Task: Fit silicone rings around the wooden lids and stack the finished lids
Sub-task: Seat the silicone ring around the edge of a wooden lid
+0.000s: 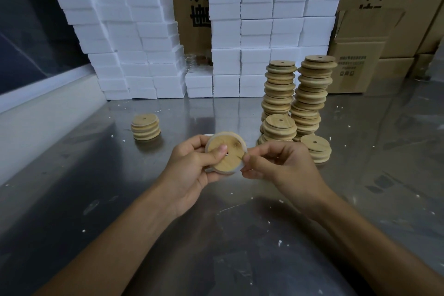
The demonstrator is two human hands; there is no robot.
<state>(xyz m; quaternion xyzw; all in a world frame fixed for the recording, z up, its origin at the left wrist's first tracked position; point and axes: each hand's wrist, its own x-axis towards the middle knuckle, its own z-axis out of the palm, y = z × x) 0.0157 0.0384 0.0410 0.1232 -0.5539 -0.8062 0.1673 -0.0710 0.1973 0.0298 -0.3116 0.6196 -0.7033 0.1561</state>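
Observation:
A round wooden lid [228, 160] with a centre hole is held up over the table, its flat face toward me. My left hand [192, 168] grips its left side, thumb lying across the face. A pale silicone ring [243, 151] runs around the lid's rim. My right hand [276, 163] pinches that ring at the lid's right edge. A short stack of lids [145, 127] with pale rings between them stands to the left. Two tall stacks of wooden lids [280, 86] [312, 94] rise at the right, with shorter stacks [280, 128] [316, 148] in front of them.
The steel table [216, 235] is dotted with white foam crumbs. White foam blocks [254, 31] are piled along the back wall. Cardboard boxes [355, 65] stand at the back right. A white ledge [36, 118] borders the table's left side.

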